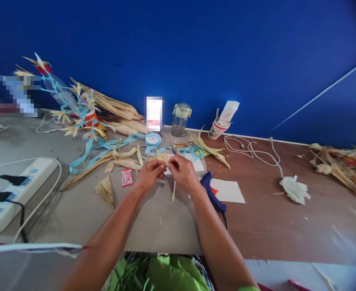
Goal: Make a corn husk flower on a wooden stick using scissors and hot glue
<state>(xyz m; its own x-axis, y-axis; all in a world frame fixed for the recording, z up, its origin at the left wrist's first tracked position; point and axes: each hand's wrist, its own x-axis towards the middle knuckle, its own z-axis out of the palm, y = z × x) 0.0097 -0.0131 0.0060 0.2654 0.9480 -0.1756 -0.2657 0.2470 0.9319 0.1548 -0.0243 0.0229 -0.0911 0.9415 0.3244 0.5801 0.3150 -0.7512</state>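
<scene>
- Green cloth [166, 275] lies closest, in the lap below the table edge [166, 246], with both forearms reaching out over it.
- Far left, a white power strip [11, 190] has black plugs in it. Its cords run loose over the grey surface.
- Light blue ribbon [105, 147] snakes between dried husk leaves [105, 190], and a small red sachet [126, 177] sits just beside the left wrist.
- Left hand [149, 173]: thumb and fingertips are pinched narrow on a pale husk strip [166, 165], which meets the right hand's fingers.
- Right hand [182, 171]: fingers are closed on the top of a thin stick [174, 192]. It hangs down between the two wrists, just above the table.
- A blue glue gun [212, 194] lies touching the right forearm, its nozzle near white paper [229, 190]. If it is hot, a shift of that arm could burn skin or smear glue.
- The dry strip looks brittle, so too hard a pull could tear it or slide it off the stick.
- Further right, a white cable [256, 153] trails towards more husks [338, 165].
</scene>
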